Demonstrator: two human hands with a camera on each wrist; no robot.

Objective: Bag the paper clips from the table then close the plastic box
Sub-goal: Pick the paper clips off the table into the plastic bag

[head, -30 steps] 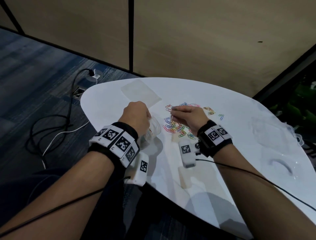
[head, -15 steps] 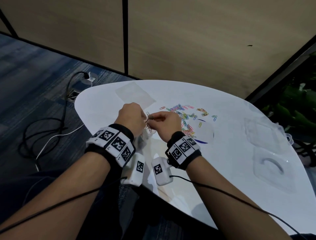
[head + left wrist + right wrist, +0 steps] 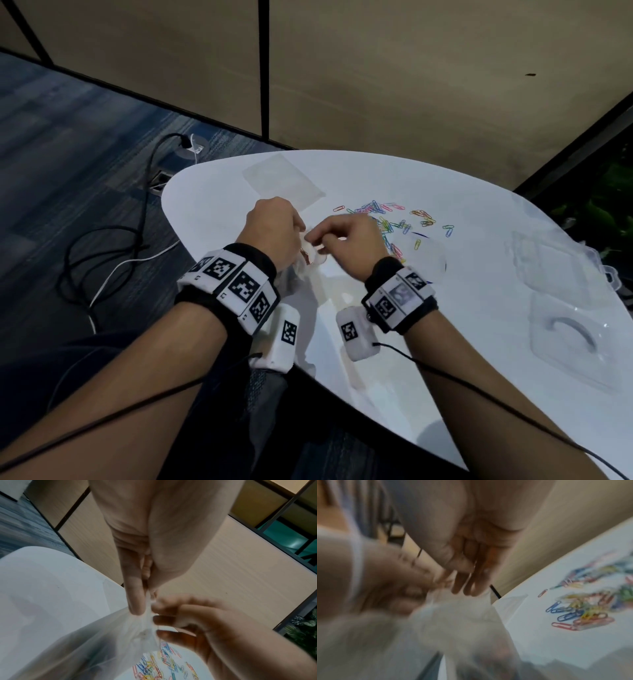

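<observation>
Right now your left hand (image 3: 274, 229) is pinching the bag (image 3: 96, 639) mouth open — your right hand (image 3: 346, 240), fingertips together, is feeding paper clips (image 3: 387, 222) in.

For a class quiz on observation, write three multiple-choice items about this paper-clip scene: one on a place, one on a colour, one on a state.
1. Where do the loose clips lie?
A. On the table
B. On the floor
C. In the box

2. What colour are the clips?
A. All silver
B. All black
C. Mixed colours

3. What state is the box in?
A. Shut
B. Open
C. Held in a hand

Answers:
1. A, since the clips are spread on the white tabletop beyond the hands.
2. C, since blue, red, yellow and green ones show in the right wrist view.
3. B, since its two clear halves lie spread flat at the table's right, while the left hand pinches the bag and the right hand is at its mouth.
</observation>
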